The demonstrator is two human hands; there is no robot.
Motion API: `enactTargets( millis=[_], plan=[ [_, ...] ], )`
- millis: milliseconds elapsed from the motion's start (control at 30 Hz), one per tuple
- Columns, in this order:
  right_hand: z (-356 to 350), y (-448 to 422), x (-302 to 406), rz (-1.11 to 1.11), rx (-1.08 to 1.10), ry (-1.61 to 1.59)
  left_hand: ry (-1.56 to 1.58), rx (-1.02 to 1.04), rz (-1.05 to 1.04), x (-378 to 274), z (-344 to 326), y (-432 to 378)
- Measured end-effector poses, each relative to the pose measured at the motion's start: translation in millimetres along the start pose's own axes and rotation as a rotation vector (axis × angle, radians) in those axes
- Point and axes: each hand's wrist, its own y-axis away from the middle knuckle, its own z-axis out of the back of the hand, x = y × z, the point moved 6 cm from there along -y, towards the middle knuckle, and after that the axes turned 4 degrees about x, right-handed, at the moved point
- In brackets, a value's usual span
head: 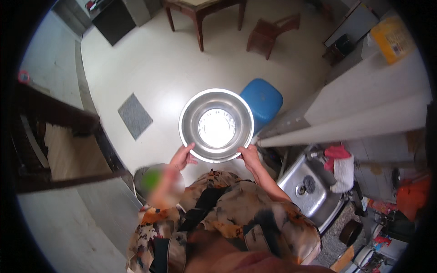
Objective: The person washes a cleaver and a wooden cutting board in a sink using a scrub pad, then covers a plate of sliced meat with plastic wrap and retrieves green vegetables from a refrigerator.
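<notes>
Between both hands I carry a round stainless steel basin [187, 116], held out in front of my body above the floor. My left hand [183, 157] grips its rim at the near left. At the near right, the fingers of my right hand [249, 156] are closed on the same rim. Bright glare fills the basin's bottom, and I cannot tell whether it holds any water. Behind the basin on the right, partly covered by it, is a blue plastic stool or bin [263, 100].
A steel sink [310, 204] is at my right, with cloths [342, 172] hanging by its faucet. A grey mat [135, 116] lies on the floor at the left. Ahead stand a wooden table [199, 17] and a wooden chair [264, 34]. A doorway opens at the left.
</notes>
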Motion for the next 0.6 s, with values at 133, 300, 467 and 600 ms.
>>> enactTargets(
  millis=[133,300,467,600],
  plan=[
    [-40.1,-80.2,66.0,-0.021,0.147,0.015,0.125,-0.032,0.008,-66.5,7.0,-36.6],
    [-86.1,-164.1,164.0,0.107,0.265,0.225,0.157,-0.037,-0.12,-147.7,38.6,-99.7],
    [-90.7,-247.6,214.7,0.058,0.365,0.25,0.18,-0.145,-0.117,-217.9,73.9,-179.7],
    [-51.9,-327.9,235.5,-0.013,0.344,0.025,-0.075,-0.274,0.049,-281.7,119.5,-255.9]
  ],
)
